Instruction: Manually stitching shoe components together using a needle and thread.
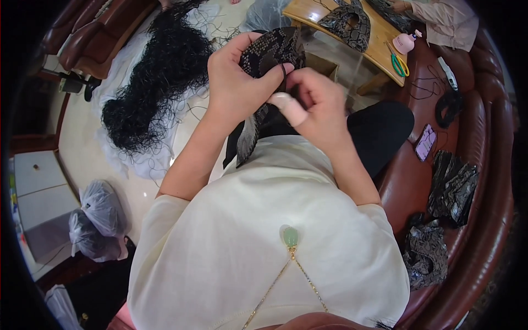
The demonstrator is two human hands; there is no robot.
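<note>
My left hand (pixel 237 88) is closed round a dark snakeskin-patterned piece (pixel 273 53), fingers behind it and thumb pressed on its near edge. A grey, fringed-looking end of the piece hangs down toward my lap. Close against its right side, my right hand (pixel 322 113) has its fingers curled in, slightly blurred. White wrapping covers the right thumb, which points at the left thumb. A thin dark strip runs between the two hands. What the right fingertips pinch is too small to make out.
A heap of black cord (pixel 165 77) lies on white cloth at left. Ahead, a wooden table (pixel 308 12) bears another patterned piece (pixel 352 25), green-and-yellow-handled scissors (pixel 398 63) and a pink pump bottle (pixel 406 42). A phone (pixel 425 143) and patterned pieces (pixel 454 187) rest on the brown sofa.
</note>
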